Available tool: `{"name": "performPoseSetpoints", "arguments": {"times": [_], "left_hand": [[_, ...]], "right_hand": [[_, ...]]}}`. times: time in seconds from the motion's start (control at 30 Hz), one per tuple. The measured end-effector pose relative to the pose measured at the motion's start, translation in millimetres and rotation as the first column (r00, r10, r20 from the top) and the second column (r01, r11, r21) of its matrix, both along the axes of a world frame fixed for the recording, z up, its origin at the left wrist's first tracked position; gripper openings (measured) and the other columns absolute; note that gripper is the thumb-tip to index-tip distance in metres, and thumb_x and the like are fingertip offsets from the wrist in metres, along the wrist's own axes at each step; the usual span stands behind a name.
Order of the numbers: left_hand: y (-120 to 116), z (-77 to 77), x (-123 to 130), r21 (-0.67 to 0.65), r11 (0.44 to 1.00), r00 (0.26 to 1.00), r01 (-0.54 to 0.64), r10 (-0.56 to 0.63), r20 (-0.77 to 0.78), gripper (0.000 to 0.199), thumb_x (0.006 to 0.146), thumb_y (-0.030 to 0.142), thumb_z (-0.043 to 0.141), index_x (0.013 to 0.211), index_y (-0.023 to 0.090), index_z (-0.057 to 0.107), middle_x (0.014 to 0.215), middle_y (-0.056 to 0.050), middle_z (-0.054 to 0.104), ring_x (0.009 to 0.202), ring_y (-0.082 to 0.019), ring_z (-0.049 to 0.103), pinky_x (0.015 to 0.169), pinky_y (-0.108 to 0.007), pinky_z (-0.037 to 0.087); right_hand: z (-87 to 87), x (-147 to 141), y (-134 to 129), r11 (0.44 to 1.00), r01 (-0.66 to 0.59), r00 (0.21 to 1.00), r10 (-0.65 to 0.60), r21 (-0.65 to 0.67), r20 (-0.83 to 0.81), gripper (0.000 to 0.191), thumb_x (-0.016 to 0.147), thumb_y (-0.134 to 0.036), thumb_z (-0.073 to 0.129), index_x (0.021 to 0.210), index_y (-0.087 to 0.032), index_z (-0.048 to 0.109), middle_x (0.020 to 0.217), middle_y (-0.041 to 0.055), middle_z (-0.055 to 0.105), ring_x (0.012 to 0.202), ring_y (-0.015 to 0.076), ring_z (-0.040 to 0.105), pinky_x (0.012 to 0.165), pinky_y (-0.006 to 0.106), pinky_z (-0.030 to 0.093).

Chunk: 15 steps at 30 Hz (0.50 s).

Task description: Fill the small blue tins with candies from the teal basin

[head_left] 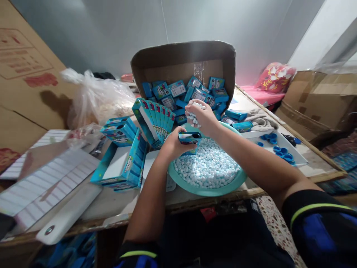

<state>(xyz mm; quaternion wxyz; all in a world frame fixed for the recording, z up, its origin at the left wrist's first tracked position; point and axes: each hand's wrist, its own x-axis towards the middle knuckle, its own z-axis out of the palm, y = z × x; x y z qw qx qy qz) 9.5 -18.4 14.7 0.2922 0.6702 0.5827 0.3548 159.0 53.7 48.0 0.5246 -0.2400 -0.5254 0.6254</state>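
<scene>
A small blue box (189,138) is held in my left hand (174,144), over the left part of a teal basin (210,192). Pale blue and white pellets (206,167) fill the basin. Just above the box and to its right, my right hand (205,117) is closed around a heap of the same pellets. Behind both hands a tilted cardboard carton (181,52) holds several closed blue boxes (177,88).
At the left are a blue display tray (119,178), a fan of blue cartons (158,119) and a clear plastic bag (97,93). On the right a white tray (301,156) carries blue rings (281,150), near a grey cloth (259,120).
</scene>
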Motion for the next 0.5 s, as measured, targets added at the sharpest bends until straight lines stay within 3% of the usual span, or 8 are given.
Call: {"name": "performPoseSetpoints", "arguments": {"times": [0.1, 0.2, 0.5], "left_hand": [[0.3, 0.0, 1.4, 0.016, 1.0, 1.0, -0.005, 0.005, -0.013, 0.054, 0.053, 0.044, 0.09, 0.091, 0.026, 0.057, 0.078, 0.002, 0.068, 0.075, -0.024, 0.062, 0.065, -0.031, 0.042], [-1.0, 1.0, 2.9, -0.048, 0.999, 1.0, 0.011, -0.011, 0.002, 0.053, 0.055, 0.043, 0.089, 0.093, 0.025, 0.055, 0.077, 0.003, 0.068, 0.074, -0.024, 0.063, 0.064, -0.03, 0.043], [-2.9, 2.2, 5.6, -0.052, 0.998, 0.998, -0.032, 0.035, 0.044, 0.057, 0.056, 0.042, 0.09, 0.098, 0.023, 0.056, 0.082, 0.0, 0.069, 0.079, -0.025, 0.065, 0.069, -0.033, 0.047]], "right_hand": [[-10.6, -4.6, -4.6, 0.998, 0.055, 0.996, -0.057, -0.03, -0.069, 0.039, 0.072, -0.046, 0.076, 0.085, -0.026, 0.046, 0.069, -0.005, 0.049, 0.051, 0.0089, 0.043, 0.045, 0.025, 0.029], [-18.6, -1.3, -9.5, 0.99, 0.079, 0.99, -0.091, -0.118, -0.103, 0.042, 0.07, -0.047, 0.077, 0.084, -0.025, 0.043, 0.067, -0.0052, 0.048, 0.053, 0.009, 0.042, 0.047, 0.025, 0.034], [-23.1, 3.5, -5.1, 0.983, 0.03, 0.997, -0.042, -0.179, -0.063, 0.041, 0.072, -0.05, 0.075, 0.084, -0.025, 0.046, 0.074, -0.0021, 0.057, 0.058, 0.0123, 0.051, 0.048, 0.026, 0.036]]}}
